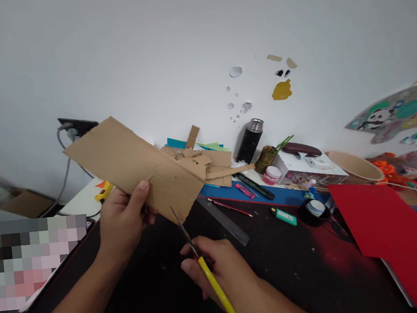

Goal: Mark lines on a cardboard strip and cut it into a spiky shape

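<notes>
A piece of brown cardboard (135, 158) is raised above the desk, pinched near its lower edge by my left hand (128, 214), thumb on the near face. My right hand (218, 267) grips a pair of scissors (214, 287) with yellow and red handles. The blades point up and away, and their tip lies over the cardboard's lower right part. Whether the blades are parted cannot be made out. Some of the left fingers are hidden behind the cardboard.
On the black desk mat (276, 262) lie a clear ruler (225, 221), a pencil (231, 207), a black utility knife (257, 187) and a green lighter (285, 216). Cardboard scraps (216, 163) and a black thermos (250, 140) stand behind. Red card (390, 228) covers the right side.
</notes>
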`<action>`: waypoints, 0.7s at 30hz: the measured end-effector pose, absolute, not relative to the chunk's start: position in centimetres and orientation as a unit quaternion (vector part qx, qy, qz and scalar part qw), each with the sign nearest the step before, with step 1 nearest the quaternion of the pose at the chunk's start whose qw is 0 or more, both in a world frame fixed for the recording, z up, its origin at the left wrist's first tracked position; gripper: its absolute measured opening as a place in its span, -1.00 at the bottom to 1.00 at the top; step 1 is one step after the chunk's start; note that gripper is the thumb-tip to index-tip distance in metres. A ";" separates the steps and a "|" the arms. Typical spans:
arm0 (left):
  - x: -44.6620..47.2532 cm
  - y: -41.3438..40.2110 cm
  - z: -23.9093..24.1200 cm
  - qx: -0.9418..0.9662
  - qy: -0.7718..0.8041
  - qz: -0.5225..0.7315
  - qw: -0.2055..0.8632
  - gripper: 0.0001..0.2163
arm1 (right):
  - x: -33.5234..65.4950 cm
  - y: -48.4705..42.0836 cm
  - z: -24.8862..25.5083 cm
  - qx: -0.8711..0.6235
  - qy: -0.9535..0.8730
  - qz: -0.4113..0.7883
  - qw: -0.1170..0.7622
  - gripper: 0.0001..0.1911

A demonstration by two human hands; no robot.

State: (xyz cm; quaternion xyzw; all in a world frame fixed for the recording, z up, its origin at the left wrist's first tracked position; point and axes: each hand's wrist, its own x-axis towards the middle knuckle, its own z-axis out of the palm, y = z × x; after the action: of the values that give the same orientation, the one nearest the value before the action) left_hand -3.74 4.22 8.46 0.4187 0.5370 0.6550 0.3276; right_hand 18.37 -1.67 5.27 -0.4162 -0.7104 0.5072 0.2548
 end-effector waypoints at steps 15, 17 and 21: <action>-3.5 4.6 9.0 0.388 0.521 0.675 0.350 -0.71 | 18.7 -1.1 5.0 -0.397 -0.657 0.593 0.244 -0.32; -3.6 4.6 9.0 0.386 0.525 0.676 0.346 -0.71 | 18.7 -1.1 5.1 -0.400 -0.652 0.598 0.240 -0.30; -3.7 4.3 8.8 0.404 0.535 0.666 0.329 -0.68 | 18.7 -1.1 4.9 -0.394 -0.653 0.597 0.249 -0.31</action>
State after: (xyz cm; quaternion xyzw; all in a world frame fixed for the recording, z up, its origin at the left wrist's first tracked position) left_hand -3.66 4.27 8.84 0.4035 0.5348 0.6655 0.3289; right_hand 18.66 -1.06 4.92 -0.3938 -0.6530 0.5971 0.2488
